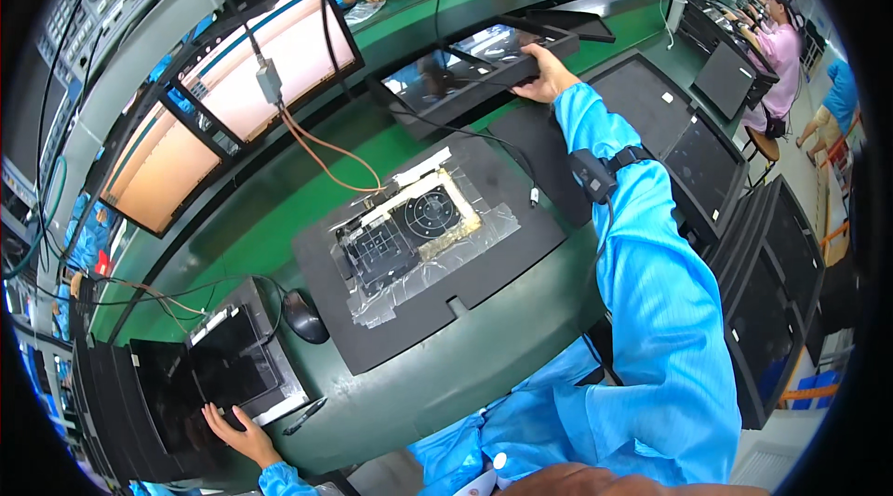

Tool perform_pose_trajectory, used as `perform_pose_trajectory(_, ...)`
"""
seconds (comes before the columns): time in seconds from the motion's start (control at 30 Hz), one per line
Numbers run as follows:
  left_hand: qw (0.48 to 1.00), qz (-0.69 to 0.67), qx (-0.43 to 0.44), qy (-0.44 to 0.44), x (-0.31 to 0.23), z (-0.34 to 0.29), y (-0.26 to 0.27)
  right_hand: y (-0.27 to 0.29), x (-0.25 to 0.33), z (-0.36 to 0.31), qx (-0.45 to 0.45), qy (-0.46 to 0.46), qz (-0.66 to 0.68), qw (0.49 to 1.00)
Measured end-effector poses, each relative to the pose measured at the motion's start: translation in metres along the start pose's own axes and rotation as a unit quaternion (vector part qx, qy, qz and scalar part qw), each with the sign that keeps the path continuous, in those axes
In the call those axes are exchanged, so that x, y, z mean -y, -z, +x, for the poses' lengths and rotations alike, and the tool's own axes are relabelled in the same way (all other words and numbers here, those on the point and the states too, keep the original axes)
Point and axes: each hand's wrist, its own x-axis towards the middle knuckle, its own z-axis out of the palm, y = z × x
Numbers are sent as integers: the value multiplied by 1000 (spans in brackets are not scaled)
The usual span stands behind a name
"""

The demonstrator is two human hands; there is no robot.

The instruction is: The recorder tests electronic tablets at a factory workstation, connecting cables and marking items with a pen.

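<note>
At the far left, the left hand (237,436) lies flat with its fingers (216,418) spread loose on the dark screen of a black panel (223,366) that rests at the near left edge of the green counter (279,208); it presses on the panel rather than gripping it. A black pen (305,415) lies just right of that panel near the counter's edge, and a black computer mouse (304,317) sits just beyond it. Above these, at the back of the counter, two lit monitors (233,96) stand tilted, glowing pale orange, with an orange cable (321,157) running down from them. In the middle lies a large black mat (465,282), and on it a fixture (409,226) with a round dial-like part, covered with clear plastic film. Further right and further back, the right hand (547,79) reaches out on a long blue sleeve (651,273), a black wrist strap (603,169) around the forearm; its fingers are clenched over the near right edge of a black glossy panel (474,64) lying on the counter. At the far right, stacks of dark panels (744,245) stand beside the counter, and another person in pink (779,45) sits working farther away.
</note>
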Motion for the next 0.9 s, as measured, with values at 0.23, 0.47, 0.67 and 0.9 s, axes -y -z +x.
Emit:
perform_pose_trajectory(0.23,1000,-17,-8,-5,1,-3,-6,-47,-1,-66,3,248,174,953)
perform_pose_trajectory(0.47,995,-96,-39,5,9,-1,-3,23,17,-137,-136,313,271,900)
perform_pose_trajectory(0.67,992,-117,-48,-11,0,2,-1,134,-4,-192,-289,400,365,790)
perform_pose_trajectory(0.9,989,-143,-40,-13,7,-2,1,216,-13,-227,-170,157,134,964)
